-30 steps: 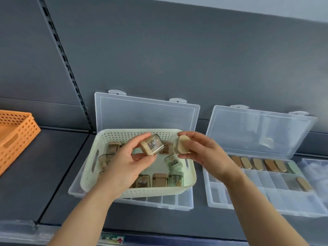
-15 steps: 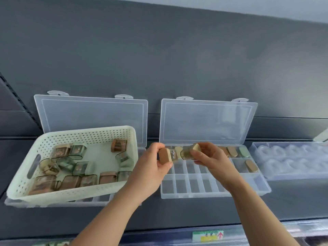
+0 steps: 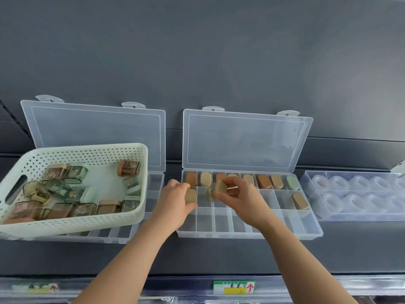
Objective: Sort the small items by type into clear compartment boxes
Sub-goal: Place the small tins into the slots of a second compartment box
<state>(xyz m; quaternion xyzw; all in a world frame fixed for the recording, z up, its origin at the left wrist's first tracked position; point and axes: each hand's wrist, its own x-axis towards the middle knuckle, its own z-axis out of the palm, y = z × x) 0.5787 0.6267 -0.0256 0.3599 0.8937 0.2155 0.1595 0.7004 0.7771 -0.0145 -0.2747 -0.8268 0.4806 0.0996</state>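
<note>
A clear compartment box [image 3: 311,234] lies open on the shelf, its lid propped against the back wall. Its back row holds several small capped tins, brown, beige and one green [image 3: 292,182]; another brown tin [image 3: 299,201] sits in the second row at the right. My left hand [image 3: 175,201] grips a beige tin [image 3: 190,195] in the second row's leftmost compartment. My right hand [image 3: 235,197] holds a second tin [image 3: 215,190] just above the second row. A pale green perforated basket [image 3: 72,220] at the left holds several more tins.
The basket rests on another open clear compartment box [image 3: 122,234]. A clear tray of round cups [image 3: 355,194] stands at the right. Price labels [image 3: 234,287] run along the shelf's front edge. A dark grey wall rises behind everything.
The view shifted from the basket to the middle box. Both hands carried their tins from the basket over and down to the box's second row, the left one into the leftmost compartment.
</note>
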